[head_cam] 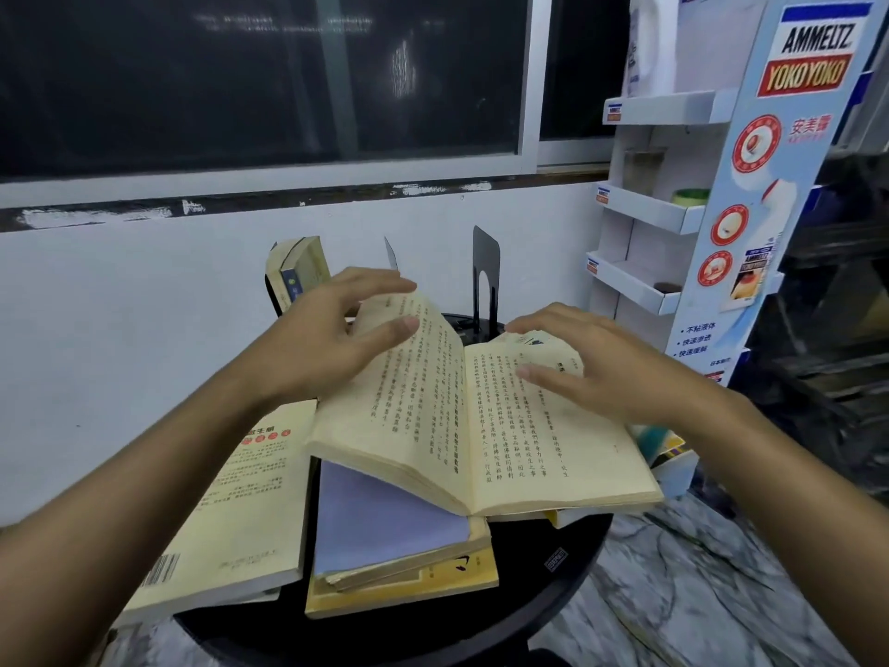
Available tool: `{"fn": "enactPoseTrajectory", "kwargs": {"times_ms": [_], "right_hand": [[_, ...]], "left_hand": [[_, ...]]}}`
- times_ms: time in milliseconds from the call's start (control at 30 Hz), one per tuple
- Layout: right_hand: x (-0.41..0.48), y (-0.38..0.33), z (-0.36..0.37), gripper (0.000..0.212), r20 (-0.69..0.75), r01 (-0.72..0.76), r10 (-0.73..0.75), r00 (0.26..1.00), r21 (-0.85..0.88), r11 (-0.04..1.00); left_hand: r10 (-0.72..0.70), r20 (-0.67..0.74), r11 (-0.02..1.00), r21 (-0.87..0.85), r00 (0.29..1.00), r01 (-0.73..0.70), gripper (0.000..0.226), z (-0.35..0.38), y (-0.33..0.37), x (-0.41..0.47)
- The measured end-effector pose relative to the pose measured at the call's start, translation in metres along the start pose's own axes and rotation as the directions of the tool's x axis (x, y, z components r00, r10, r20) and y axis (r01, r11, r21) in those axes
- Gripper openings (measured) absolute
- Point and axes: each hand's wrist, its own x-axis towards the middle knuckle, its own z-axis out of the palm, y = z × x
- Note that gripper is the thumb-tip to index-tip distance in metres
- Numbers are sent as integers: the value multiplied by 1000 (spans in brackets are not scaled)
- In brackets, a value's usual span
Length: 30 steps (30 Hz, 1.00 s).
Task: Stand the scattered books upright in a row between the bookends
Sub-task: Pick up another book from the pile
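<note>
Yellowed paper fills the middle of my feed: an open book (486,426) lies face up on a pile of others on the round black table (553,604). The left hand (332,344) pinches a raised sheaf of its left-hand pages between thumb and fingers; the fingertips behind the leaves are hidden from me. The right hand (596,368) lies flat, fingers straight, on the right-hand page and grips nothing.

Under the open book I can make out a lavender-covered book (385,522) on a yellow book (413,592). Beside them a cream book (240,498) lies flat, its near corner past the table's edge. At right, more books (671,457) poke out beneath the right wrist, mostly covered; I cannot count them.

At the back one upright book (298,269) stands tilted, partly behind the left hand. A black bookend (486,267) stands to its right, its foot hidden by the open book. Between them a thin upright sliver (390,252) shows above the fingers; I cannot tell what it is. A cardboard display stand (789,161) is cut off at the frame's right.
</note>
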Motion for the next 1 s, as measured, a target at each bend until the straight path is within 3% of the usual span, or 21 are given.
{"fn": "enactPoseTrajectory", "kwargs": {"times_ms": [133,300,500,733,1000], "right_hand": [[-8,1,-17,50,-59,-10,10,998,-6,1000],[-19,2,-34,53,-103,10,-7,995,33,999],[-34,10,-42,50,-154,26,-2,988,155,988],[-43,31,-22,50,-47,-79,79,996,-9,997],[-49,49,-3,49,82,-132,133,988,-16,991]], "left_hand": [[52,27,991,-125,998,-48,46,-2,28,10],[139,50,978,-164,989,-130,43,18,46,23],[240,187,946,-264,953,-186,45,57,50,26],[252,356,963,1,900,-270,46,95,30,22],[187,364,972,67,912,-225,50,110,11,14]]}}
